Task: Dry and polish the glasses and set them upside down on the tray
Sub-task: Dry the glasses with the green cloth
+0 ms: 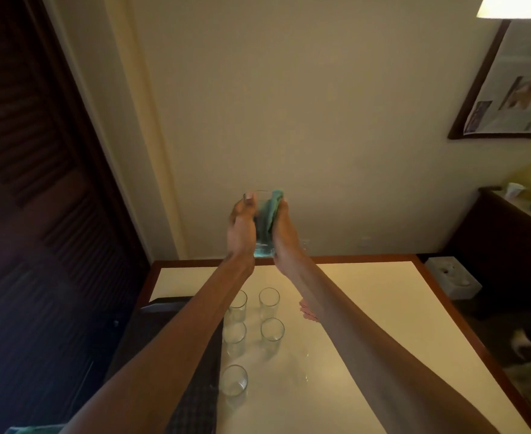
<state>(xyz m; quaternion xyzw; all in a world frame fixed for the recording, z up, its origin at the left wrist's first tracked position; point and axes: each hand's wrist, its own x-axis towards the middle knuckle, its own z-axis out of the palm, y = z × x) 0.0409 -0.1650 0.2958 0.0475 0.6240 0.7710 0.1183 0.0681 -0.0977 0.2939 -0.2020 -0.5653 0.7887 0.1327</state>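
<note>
free: right half of table (383, 308) | obstacles: five glasses (269, 300) clustered left-centre; dark tray (195, 402) at left edge

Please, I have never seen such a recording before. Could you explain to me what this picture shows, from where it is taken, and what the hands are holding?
There is no machine here. The two arms belong to a person, and the single picture comes from a camera worn on that person's head, looking forward and down. The left hand holds a clear glass up in the air. The right hand presses a teal cloth into it, so each grip is busy. Below, five more glasses stand on the pale table. A small pink thing lies partly hidden under the right arm.
</note>
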